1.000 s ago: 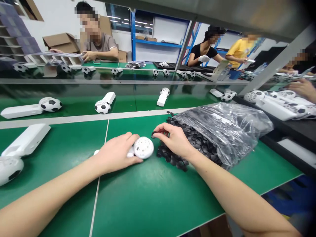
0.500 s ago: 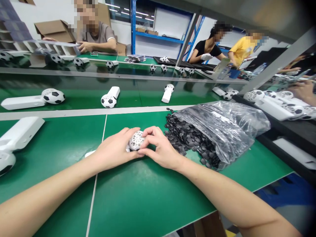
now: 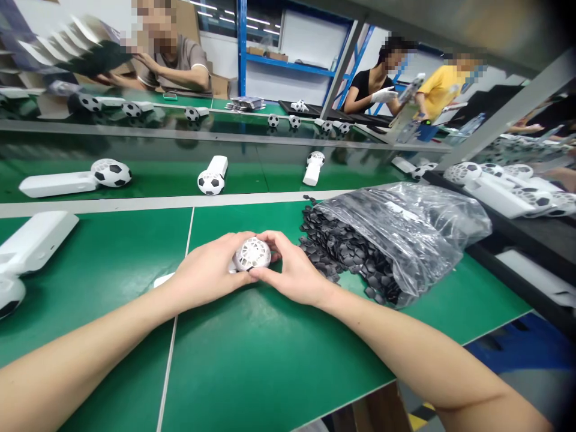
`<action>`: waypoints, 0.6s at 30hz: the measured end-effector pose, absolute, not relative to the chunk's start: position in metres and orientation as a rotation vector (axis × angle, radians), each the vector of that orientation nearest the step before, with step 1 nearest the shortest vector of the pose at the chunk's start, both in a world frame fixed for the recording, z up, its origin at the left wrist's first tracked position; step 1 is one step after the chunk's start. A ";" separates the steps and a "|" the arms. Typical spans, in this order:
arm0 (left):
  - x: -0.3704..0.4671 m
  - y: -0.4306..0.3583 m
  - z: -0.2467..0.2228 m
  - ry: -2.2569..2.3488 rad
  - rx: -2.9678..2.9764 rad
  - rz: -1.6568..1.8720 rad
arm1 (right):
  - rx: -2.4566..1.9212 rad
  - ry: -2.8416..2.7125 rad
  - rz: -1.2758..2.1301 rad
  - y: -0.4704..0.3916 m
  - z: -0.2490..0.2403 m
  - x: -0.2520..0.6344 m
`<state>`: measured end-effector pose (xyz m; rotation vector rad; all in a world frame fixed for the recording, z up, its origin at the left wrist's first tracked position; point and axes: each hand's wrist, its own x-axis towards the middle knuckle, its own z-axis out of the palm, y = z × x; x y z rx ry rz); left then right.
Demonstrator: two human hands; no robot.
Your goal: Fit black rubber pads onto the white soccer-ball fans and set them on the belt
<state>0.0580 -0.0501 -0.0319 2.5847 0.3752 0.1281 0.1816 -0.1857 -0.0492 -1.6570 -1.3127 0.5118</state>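
Between my two hands is a football-shaped handheld fan (image 3: 253,254), its round white grille facing up toward me. My left hand (image 3: 213,268) wraps the left side of the head, and a white end of the handle shows beyond my wrist. On the right side, the fingers and thumb of my right hand (image 3: 292,271) curve around the rim. Right of my hands, small black plates (image 3: 346,249) spill from a clear plastic bag (image 3: 418,222) onto the green tabletop (image 3: 270,360). Another white fan (image 3: 38,243) lies at the left edge.
Ahead, several football-headed fans, one of them near the left (image 3: 112,174), lie on a green conveyor belt (image 3: 166,180). A black tray (image 3: 508,234) at right holds more fans. Across the line, a person in a grey-brown shirt (image 3: 191,57) holds a divided carton; two others work farther right.
My right fingers have shifted from pinching at the grille to curving around the head's right side. Fans on the near belt have moved right. The person across has lifted the divided carton.
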 end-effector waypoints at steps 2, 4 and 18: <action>0.058 -0.050 -0.032 0.382 2.579 0.112 | -1.632 -1.296 0.560 -0.184 -0.049 0.191; 0.058 -0.048 -0.032 0.394 2.584 0.077 | -1.660 -1.246 0.538 -0.182 -0.048 0.206; 0.056 -0.031 -0.033 0.157 2.867 0.127 | -2.282 -1.691 0.040 -0.177 -0.053 0.229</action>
